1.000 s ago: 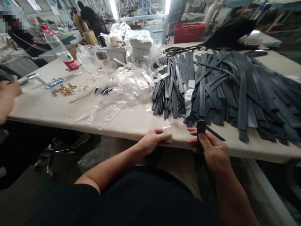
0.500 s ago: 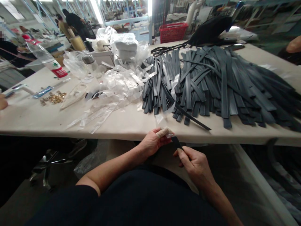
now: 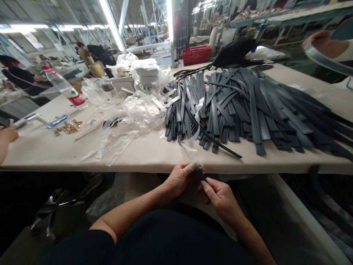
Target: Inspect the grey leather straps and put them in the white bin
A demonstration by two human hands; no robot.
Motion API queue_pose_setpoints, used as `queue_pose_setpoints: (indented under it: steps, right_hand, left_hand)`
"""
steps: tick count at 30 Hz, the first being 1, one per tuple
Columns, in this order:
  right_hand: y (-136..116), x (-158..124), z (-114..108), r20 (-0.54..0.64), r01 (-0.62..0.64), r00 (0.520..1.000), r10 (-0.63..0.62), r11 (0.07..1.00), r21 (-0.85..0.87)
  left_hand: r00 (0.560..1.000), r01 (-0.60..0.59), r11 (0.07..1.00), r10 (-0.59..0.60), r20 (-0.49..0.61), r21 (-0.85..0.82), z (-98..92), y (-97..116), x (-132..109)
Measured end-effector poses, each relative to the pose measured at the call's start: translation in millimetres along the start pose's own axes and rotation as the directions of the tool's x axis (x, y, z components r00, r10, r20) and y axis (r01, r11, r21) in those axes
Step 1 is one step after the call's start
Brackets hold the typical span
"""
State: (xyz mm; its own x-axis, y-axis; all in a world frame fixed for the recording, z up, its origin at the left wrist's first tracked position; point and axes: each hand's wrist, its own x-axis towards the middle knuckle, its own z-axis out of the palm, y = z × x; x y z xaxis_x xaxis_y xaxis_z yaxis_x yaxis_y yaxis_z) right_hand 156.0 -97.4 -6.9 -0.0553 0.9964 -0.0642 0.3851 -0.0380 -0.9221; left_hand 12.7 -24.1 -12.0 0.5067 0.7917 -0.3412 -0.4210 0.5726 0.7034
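My right hand [image 3: 220,197] is closed around a short visible length of dark grey strap [image 3: 201,174], just in front of the table edge. At the strap's upper end, my left hand [image 3: 178,180] pinches with thumb and fingers; a pale wrap covers its thumb. Something small and whitish shows at that pinch, too small to make out. Beyond my hands, a clear plastic strip [image 3: 189,148] trails over the table from a large heap of dark grey straps [image 3: 253,106]. One strap [image 3: 224,145] sticks out of the heap toward me.
Left of the straps lies a tangle of clear plastic strips [image 3: 143,110]. Farther left are small brass-coloured pieces [image 3: 72,127], a blue packet [image 3: 57,121] and a tilted bottle [image 3: 64,88]. A red basket [image 3: 196,55] stands behind. Other people's hands show at left [image 3: 7,138] and right [image 3: 321,42].
The plastic strip near my left hand has dropped onto the table. My left fingers now meet the strap's end. The view has tilted up, and a co-worker's hand at right now lifts a strap.
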Motion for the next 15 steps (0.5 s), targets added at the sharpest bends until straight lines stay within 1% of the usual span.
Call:
queue_pose_setpoints:
  steps: [2,4,8,10,12,15]
  right_hand:
    - [2,-1,1,-0.002,-0.005,1.0,0.005,1.0,-0.01]
    - [6,-2,1,-0.033,-0.012,0.999,0.011,1.0,-0.022]
    - [12,-3,-1,-0.108,-0.02,0.994,0.016,0.999,-0.032]
    - [13,-3,-1,-0.113,-0.018,0.993,0.014,0.999,-0.033]
    - [12,-3,-1,-0.11,-0.012,0.994,0.009,0.999,-0.03]
    - [9,-4,2,-0.093,0.006,0.996,-0.009,0.999,-0.034]
  left_hand:
    - [1.0,0.001,1.0,-0.001,0.018,-0.002,0.0,0,-1]
    - [1.0,-0.001,1.0,0.001,0.028,-0.004,-0.7,-2,-3]
    - [1.0,0.014,1.0,-0.014,-0.003,-0.028,-2.1,-6,-6]
    - [1.0,0.021,0.999,-0.021,-0.005,-0.047,-2.0,-7,-6]
    - [1.0,0.011,0.999,-0.01,0.016,-0.046,-1.3,-6,-7]
    - [0.999,-0.034,0.999,0.034,0.029,0.007,-0.5,-6,-8]
